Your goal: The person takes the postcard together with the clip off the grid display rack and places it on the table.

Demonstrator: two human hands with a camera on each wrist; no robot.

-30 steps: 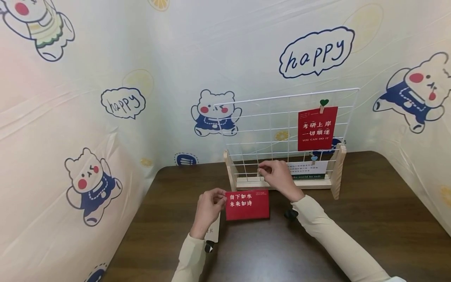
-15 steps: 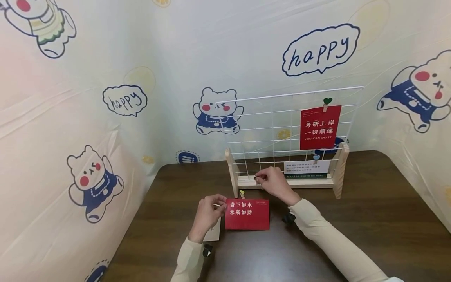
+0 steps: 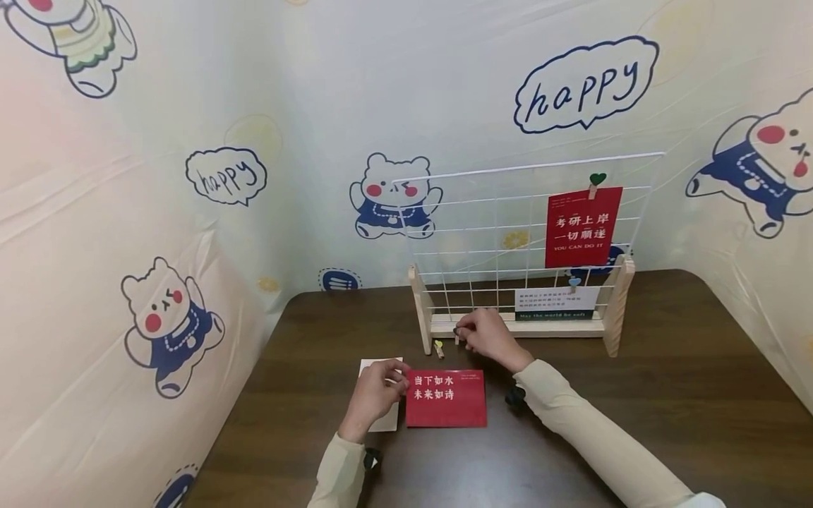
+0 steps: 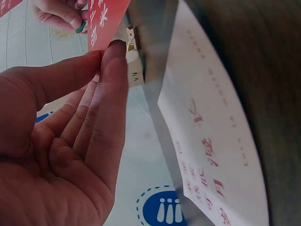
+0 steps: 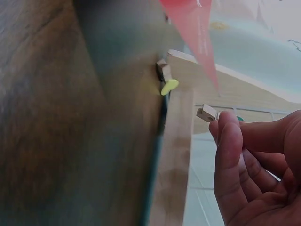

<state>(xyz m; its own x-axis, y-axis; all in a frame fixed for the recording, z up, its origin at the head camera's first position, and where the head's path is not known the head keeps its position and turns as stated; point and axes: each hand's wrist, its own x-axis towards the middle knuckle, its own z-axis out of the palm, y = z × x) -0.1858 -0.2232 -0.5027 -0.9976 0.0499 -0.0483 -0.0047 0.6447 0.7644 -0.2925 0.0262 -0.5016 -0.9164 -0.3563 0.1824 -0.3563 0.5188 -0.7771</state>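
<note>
My left hand [image 3: 376, 391] pinches the left edge of a red card [image 3: 447, 409] with white lettering. In the left wrist view, thumb and fingertips meet at the card's corner. My right hand [image 3: 492, 339] pinches a small wooden clothespin [image 5: 207, 113] in front of the rack's base; a bit of green shows at its fingertips. Another clothespin [image 3: 439, 348], with a yellow top, lies on the table by the rack's left foot. Beneath my left hand is a pale card [image 3: 384, 421], partly covered by the hand, with red writing visible in the left wrist view.
A white wire grid rack [image 3: 470, 247] on a wooden base [image 3: 552, 329] stands at the back of the dark table [image 3: 540, 451]. Clipped to it are a red card [image 3: 583, 236] under a green heart and a white-and-green card [image 3: 554, 303] under a blue heart. Printed cloth hangs behind.
The red card in my left hand has come down and nearer to me, uncovering the yellow-topped clothespin. My right hand has moved down and slightly left, from the grid to the base's front.
</note>
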